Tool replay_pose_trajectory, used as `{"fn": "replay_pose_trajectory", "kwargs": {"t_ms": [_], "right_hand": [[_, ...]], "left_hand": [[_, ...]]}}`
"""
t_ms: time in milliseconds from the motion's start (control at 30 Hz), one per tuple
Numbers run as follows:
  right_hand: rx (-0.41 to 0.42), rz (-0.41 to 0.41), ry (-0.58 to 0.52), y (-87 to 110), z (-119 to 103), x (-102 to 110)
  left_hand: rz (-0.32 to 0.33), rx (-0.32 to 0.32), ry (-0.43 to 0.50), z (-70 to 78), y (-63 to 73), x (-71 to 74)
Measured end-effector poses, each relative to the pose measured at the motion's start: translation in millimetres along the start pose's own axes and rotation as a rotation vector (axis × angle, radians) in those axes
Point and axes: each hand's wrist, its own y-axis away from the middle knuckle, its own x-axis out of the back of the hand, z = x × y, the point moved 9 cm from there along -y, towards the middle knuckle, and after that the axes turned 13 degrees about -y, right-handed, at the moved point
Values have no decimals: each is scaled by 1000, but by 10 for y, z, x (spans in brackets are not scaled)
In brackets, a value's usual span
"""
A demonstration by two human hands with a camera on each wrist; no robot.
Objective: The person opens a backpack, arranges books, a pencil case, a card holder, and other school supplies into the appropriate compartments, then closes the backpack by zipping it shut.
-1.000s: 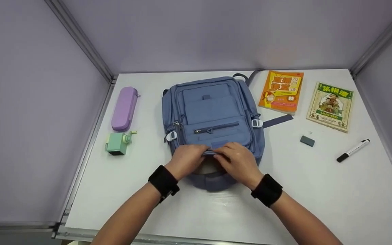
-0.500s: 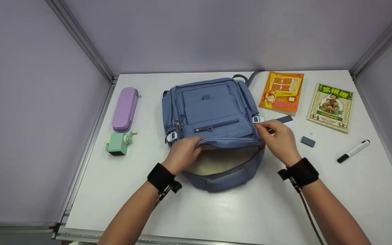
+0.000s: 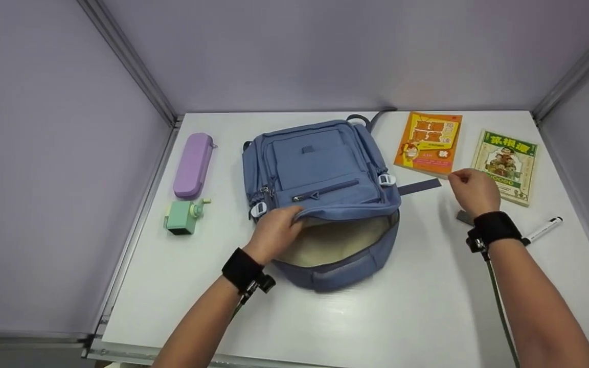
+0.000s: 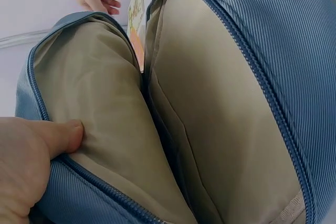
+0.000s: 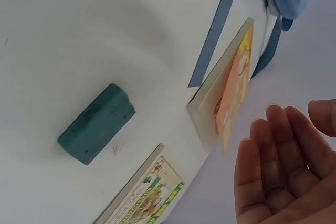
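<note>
A blue backpack (image 3: 310,163) lies on the table, its main compartment unzipped and gaping toward the near side, with a beige lining (image 4: 220,103) inside. My left hand (image 3: 274,232) grips the upper edge of that opening; in the left wrist view the thumb presses on the lining. My right hand (image 3: 476,193) hovers above the table, fingers loosely bent and holding nothing, as the right wrist view shows. It is nearest the orange book (image 3: 430,143) and the green-and-cream book (image 3: 509,163). Below it, partly hidden, is a dark green eraser (image 5: 97,124).
At the left are a purple pencil case (image 3: 194,164) and a green pencil sharpener (image 3: 181,217) with a crank. A black-and-white marker (image 3: 545,230) lies at the right, partly behind the wrist. A loose strap (image 3: 420,187) sticks out from the backpack's right side.
Both hands were at the opening's edge. The right hand drew along it to the right, spreading the opening wide, then let go and moved toward the books. The left hand kept its grip.
</note>
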Motion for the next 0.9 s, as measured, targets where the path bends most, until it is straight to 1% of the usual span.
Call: {"fn": "replay_pose_trajectory", "kwargs": {"t_ms": [133,267,333,433,700,800,900], "right_hand": [[-76,-33,-22,-170,128,-9],[-204,-78,-74,-301,260,-54],[-267,-96,-86,-349,320,-85],[-338,-103,-99,-407,396,-136],[-440,-101,-66,-456,491,-279],[-450,-76,-80,-488,494,-325],[-433,-51,-69,-552,478,-368]], "left_hand": [[-26,8,-6,-11,6,-25],[-47,-1,-16,3,16,-51],[-37,-16,-26,19,16,-51],[-24,-33,-43,39,15,-55],[-54,-34,-73,73,2,-90],[-57,-32,-80,70,9,-90],[-50,-28,-88,58,20,-84]]}}
